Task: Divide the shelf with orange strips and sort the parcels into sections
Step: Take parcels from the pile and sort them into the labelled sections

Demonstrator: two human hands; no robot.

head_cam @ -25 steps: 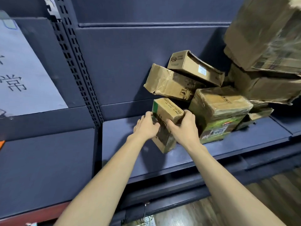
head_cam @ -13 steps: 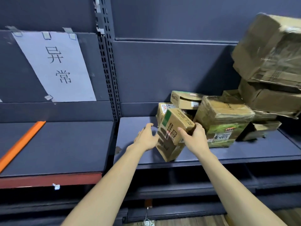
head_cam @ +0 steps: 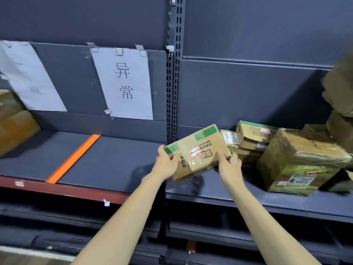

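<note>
A small cardboard parcel (head_cam: pixel 198 150) with green tape and a red-edged label is held tilted in the air above the shelf, near the upright post between the two bays. My left hand (head_cam: pixel 165 163) grips its left end and my right hand (head_cam: pixel 228 164) grips its right end. An orange strip (head_cam: pixel 73 158) lies across the left shelf board (head_cam: pixel 107 161), running from the back wall to the front edge. More parcels (head_cam: pixel 254 139) are piled on the right shelf, among them a big plastic-wrapped box (head_cam: pixel 299 161).
Two paper signs (head_cam: pixel 124 83) hang on the back wall of the left bay. A cardboard box (head_cam: pixel 13 121) stands at the far left, left of the orange strip. Large boxes (head_cam: pixel 340 111) are stacked at the right edge. A perforated post (head_cam: pixel 172 92) separates the bays.
Both hands have lifted the small parcel off the right shelf, turned it flatter and carried it left toward the post. The view has swung left, showing the orange strip and signs.
</note>
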